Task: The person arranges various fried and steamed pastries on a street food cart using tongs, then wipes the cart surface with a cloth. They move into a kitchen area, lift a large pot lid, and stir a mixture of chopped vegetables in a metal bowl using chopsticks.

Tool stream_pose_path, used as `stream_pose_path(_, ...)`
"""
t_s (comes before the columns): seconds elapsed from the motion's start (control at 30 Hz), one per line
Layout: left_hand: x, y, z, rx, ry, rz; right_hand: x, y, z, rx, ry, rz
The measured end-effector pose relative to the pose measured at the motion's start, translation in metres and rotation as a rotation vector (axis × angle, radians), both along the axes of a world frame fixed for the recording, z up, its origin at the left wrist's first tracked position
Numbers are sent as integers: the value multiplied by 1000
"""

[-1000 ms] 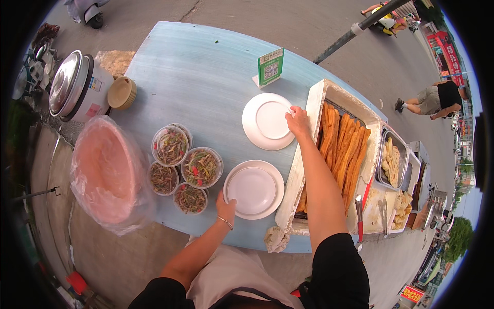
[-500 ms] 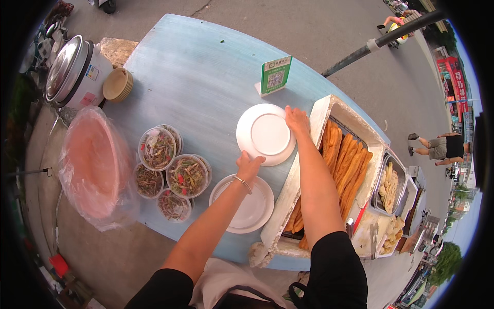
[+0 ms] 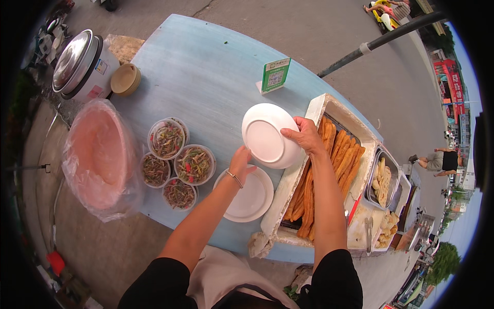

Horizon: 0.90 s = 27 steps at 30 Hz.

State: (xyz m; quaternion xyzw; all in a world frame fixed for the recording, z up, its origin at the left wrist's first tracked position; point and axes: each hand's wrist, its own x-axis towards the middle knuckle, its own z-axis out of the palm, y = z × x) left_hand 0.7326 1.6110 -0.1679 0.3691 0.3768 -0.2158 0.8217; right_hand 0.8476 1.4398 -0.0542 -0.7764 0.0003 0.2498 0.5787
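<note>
At the centre of the frame the right hand (image 3: 307, 136) has a closed grip on the right rim of a white plate (image 3: 267, 135), thumb on its face, holding it tilted above the pale blue counter (image 3: 206, 77). Just below and to the left, the left hand (image 3: 240, 162) hovers with fingers loosely open, holding nothing, its fingertips over the upper edge of a second white plate (image 3: 247, 198) that lies flat on the counter. To the right of both plates sits a white foam box (image 3: 329, 110) full of long fried dough sticks (image 3: 314, 190). Left of the flat plate stand four round tubs of chopped pickles (image 3: 175, 165), and beyond them a pink basin wrapped in clear plastic (image 3: 98, 154). A rice cooker (image 3: 82, 64) stands at the upper left.
</note>
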Motion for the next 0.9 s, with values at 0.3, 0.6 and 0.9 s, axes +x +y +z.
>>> stream_pose_path(0.3,-116,53,77,-202,-7,53,-240,59,10,-647,-965,333)
stream_pose_path(0.6,-184,73,24,314,-120,-275,-322,79,-65,-678,-877,345)
stream_pose_path(0.9,-207,66,-43,1239,-422,-507,-272,65,-51,-618,-767,284)
